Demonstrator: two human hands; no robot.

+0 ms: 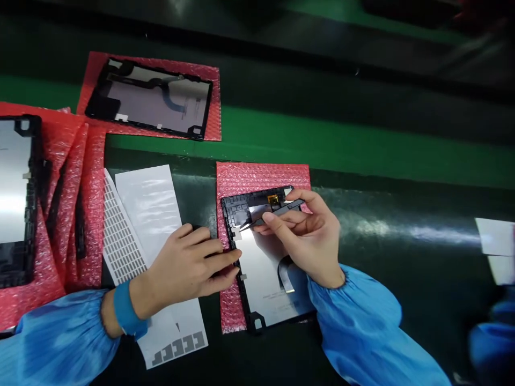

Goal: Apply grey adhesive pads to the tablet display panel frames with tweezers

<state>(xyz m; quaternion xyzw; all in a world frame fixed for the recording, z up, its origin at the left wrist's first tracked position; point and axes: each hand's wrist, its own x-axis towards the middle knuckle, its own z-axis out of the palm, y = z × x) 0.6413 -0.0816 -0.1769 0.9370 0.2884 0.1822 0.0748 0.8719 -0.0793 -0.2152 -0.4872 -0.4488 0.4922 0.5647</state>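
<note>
A black-framed display panel point(261, 273) lies face down on a pink bubble-wrap sheet point(261, 174) in front of me. My right hand point(309, 236) is closed on dark tweezers point(277, 210), whose tips hold a small grey strip at the panel's upper left part. My left hand point(189, 265) rests beside the panel, fingers stretched out, with fingertips pressing on the panel's left frame edge. Both arms wear blue sleeves.
White label sheets point(145, 214) with small grey strips lie under my left hand. A stack of panels in pink bubble wrap point(72, 203) sits at the left. Another panel point(148, 99) on pink wrap lies on the green belt point(362, 147). A blue sleeve point(491, 332) shows at the right.
</note>
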